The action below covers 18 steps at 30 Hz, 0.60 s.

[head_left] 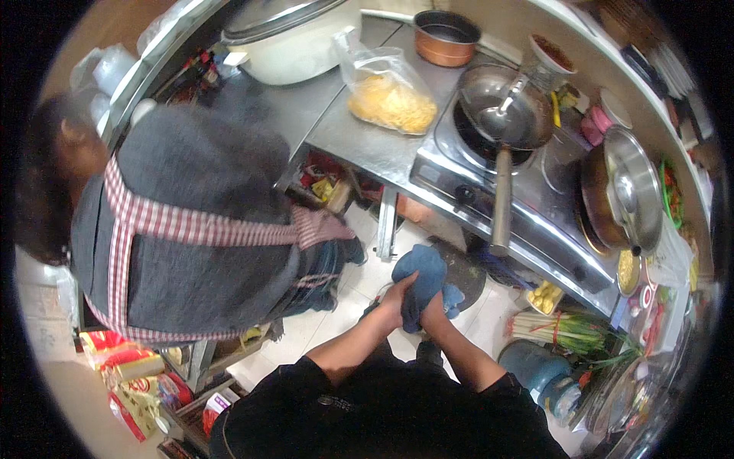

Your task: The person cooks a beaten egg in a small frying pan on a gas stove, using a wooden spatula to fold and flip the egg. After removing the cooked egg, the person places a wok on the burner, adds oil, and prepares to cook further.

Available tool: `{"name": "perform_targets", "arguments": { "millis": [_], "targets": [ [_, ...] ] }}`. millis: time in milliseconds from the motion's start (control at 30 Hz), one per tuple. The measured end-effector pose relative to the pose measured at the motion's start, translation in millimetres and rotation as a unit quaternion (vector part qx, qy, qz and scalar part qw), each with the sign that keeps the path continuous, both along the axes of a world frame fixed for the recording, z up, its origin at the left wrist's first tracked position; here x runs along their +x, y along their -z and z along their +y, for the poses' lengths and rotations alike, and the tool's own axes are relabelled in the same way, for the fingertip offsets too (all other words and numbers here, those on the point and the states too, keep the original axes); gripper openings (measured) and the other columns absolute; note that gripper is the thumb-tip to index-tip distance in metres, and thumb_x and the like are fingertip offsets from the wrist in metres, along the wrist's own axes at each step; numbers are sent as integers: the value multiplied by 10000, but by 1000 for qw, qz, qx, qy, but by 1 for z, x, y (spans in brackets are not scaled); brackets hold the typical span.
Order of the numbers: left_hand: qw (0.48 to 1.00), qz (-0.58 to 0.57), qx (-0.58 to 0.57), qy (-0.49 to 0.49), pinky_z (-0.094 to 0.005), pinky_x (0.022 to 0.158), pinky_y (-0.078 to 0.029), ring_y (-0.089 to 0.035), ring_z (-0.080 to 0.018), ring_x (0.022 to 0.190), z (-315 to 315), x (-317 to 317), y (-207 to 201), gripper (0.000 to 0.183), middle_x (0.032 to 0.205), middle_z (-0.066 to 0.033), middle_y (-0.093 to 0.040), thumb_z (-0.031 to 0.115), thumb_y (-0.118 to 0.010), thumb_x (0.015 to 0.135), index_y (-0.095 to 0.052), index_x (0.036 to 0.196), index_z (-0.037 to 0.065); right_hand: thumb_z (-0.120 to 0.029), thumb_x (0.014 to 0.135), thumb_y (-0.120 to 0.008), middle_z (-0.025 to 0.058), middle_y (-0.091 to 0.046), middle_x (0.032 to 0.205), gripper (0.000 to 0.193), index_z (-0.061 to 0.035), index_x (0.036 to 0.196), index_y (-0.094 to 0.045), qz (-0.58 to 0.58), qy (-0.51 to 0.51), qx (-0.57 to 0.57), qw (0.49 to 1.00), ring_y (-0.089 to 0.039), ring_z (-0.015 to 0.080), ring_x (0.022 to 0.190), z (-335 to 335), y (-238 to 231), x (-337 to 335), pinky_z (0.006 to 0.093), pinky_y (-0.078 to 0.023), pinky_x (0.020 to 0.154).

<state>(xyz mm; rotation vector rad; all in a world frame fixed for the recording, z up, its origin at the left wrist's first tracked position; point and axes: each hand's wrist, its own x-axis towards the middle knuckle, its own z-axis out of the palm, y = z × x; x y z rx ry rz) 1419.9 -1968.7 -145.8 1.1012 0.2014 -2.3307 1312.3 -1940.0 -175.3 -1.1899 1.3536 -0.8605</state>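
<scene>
A blue cloth (420, 274) is bunched between my two hands, in front of my body and above the tiled floor. My left hand (397, 300) grips its left side, the thumb lying across the fabric. On the other side my right hand (433, 309) is wrapped in the cloth, and its fingers are mostly hidden under the folds. One loose end of the cloth hangs to the right of that hand.
Ahead stands a steel counter with a bag of yellow noodles (394, 105), a copper-coloured pot (446, 42) and a gas stove (451, 172) carrying a wok (508, 103). A person in a checked apron (206, 218) bends at the left. Green onions (562, 329) and a blue gas cylinder (535, 371) are at the right.
</scene>
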Motion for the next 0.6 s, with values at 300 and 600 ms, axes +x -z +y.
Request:
{"name": "perform_targets", "arguments": {
  "millis": [300, 600],
  "targets": [
    [998, 38, -27, -51, -336, 762, -549, -683, -198, 815, 23, 34, 90, 195, 936, -81, -713, 216, -581, 931, -671, 988, 53, -265, 882, -531, 208, -516, 1343, 481, -34, 1303, -546, 472, -325, -283, 769, -392, 418, 1309, -12, -48, 6, 517, -267, 1127],
    [956, -214, -160, -116, -440, 845, -528, -648, -259, 932, 123, 157, 62, 354, 1054, -133, -668, 272, -655, 925, -628, 1151, 0, -134, 866, -696, 110, -715, 982, 278, -44, 1129, -686, 36, -422, 222, 878, -632, 162, 873, -13, -33, 25, 290, -485, 802]
  ]
}}
